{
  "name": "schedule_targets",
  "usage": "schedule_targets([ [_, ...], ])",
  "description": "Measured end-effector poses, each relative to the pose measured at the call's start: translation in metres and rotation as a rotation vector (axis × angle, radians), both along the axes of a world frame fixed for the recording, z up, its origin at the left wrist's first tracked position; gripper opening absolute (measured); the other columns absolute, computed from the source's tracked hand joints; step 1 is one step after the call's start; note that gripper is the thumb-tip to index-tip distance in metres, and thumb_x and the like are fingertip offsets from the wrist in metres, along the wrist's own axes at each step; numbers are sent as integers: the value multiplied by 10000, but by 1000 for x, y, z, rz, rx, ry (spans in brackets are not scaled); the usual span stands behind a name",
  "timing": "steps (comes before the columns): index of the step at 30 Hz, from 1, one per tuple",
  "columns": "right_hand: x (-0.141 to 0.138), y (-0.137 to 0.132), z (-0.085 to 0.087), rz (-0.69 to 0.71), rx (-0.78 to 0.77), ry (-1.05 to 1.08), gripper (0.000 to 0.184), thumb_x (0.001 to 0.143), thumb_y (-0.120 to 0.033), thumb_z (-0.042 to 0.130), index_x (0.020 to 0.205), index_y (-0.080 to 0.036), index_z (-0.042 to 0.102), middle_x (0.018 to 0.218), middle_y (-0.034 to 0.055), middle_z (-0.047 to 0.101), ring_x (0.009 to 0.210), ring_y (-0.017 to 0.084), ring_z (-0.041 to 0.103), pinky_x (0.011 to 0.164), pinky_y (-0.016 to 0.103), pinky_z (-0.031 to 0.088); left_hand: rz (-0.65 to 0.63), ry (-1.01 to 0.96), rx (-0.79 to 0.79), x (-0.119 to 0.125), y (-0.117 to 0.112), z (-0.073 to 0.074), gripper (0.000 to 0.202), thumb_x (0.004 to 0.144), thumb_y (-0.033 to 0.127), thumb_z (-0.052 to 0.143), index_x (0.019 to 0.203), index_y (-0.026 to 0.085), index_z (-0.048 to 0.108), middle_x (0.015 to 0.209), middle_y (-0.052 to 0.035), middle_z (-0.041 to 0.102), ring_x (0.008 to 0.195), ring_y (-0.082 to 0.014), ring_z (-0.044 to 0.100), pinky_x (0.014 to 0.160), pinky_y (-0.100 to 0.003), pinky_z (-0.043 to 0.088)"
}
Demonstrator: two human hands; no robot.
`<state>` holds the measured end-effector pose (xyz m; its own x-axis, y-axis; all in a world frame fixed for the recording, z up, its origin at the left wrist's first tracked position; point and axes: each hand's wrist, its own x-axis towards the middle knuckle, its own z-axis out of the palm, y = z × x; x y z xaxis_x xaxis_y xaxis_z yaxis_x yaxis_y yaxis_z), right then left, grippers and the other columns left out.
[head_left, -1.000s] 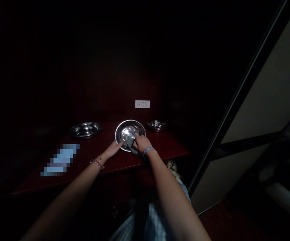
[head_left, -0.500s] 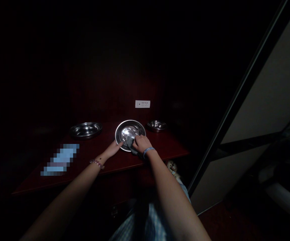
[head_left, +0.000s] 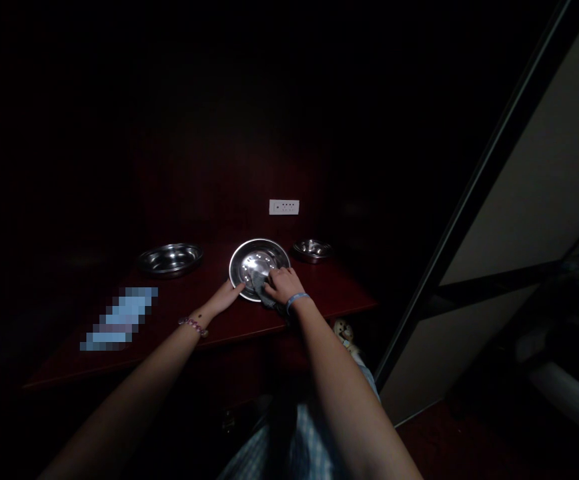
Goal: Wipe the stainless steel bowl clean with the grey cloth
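Note:
A round stainless steel basin (head_left: 252, 250) is tilted up towards me near the middle of the dark red table. My left hand (head_left: 225, 297) grips its lower left rim, thumb on the inside and the other fingers mostly hidden behind. Inside the basin, against its lower right part, my right hand (head_left: 285, 285) is closed on a grey cloth (head_left: 260, 288). The cloth touches the inner surface and hangs over the near rim.
The table (head_left: 184, 327) also bears a wide metal basin (head_left: 170, 259) at left and a smaller metal bowl (head_left: 312, 250) at right. A pixelated blue item (head_left: 122, 319) lies front left. A white power socket (head_left: 284, 207) sits on the back wall. A pale panel (head_left: 509, 220) stands at right.
Very little differs. The fingers of my right hand have shifted slightly on the cloth, and the basin and left hand keep nearly the same pose.

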<state>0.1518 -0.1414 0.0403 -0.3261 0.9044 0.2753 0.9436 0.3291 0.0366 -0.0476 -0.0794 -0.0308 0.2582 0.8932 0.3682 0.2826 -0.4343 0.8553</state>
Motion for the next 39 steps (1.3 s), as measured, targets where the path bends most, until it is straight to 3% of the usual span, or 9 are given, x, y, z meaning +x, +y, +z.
schedule_targets([
  [9, 1, 4, -3, 19, -23, -49, 302, 997, -332, 449, 1090, -150, 672, 1136, 142, 715, 1125, 244, 610, 976, 347, 365, 1, 11, -3, 0, 0, 0, 664, 831, 560, 555, 1323, 115, 562, 1387, -185, 606, 1335, -341, 523, 1186, -501, 306],
  [28, -2, 2, 0, -25, -40, -22, 345, 962, -333, 459, 1102, -105, 677, 1136, 172, 718, 1104, 264, 622, 948, 342, 395, -28, 19, 44, -1, 2, -2, 640, 846, 557, 543, 1322, 129, 559, 1378, -157, 619, 1344, -335, 508, 1182, -509, 310],
  [39, 0, 1, 0, 7, -58, -3, 291, 931, -342, 544, 1064, -143, 708, 1124, 154, 721, 1107, 259, 624, 946, 329, 398, -22, 17, 25, -2, 7, -7, 622, 837, 546, 536, 1291, 122, 575, 1361, -162, 628, 1328, -328, 524, 1182, -499, 309],
])
